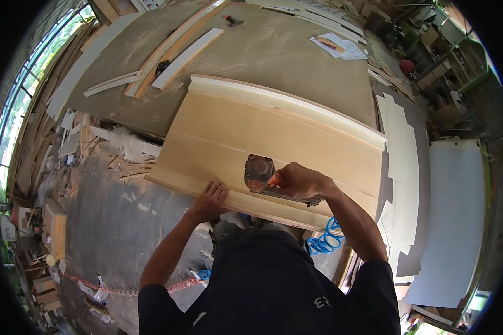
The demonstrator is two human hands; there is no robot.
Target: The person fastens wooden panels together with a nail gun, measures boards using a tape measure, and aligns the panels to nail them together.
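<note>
My right hand (303, 181) is closed round the handle of a worn nail gun (259, 169), held over the near edge of a pale wooden panel (218, 131). Whether its nose touches the wood is hidden by the tool's body. Along that near edge runs a wooden strip (245, 204), and my left hand (209, 202) grips it left of the gun, fingers bent over the top. A white-faced strip (285, 109) stands along the panel's far edge. Below my right forearm hangs a blue coiled air hose (325, 240).
Beyond the panel, long boards (187, 58) lie on the large worktop (274, 47), with paper sheets (346, 49) at the far right. Wood scraps (131, 159) litter the left side. White sheets (402, 178) are stacked on the right. A red coiled hose (120, 291) crosses the floor.
</note>
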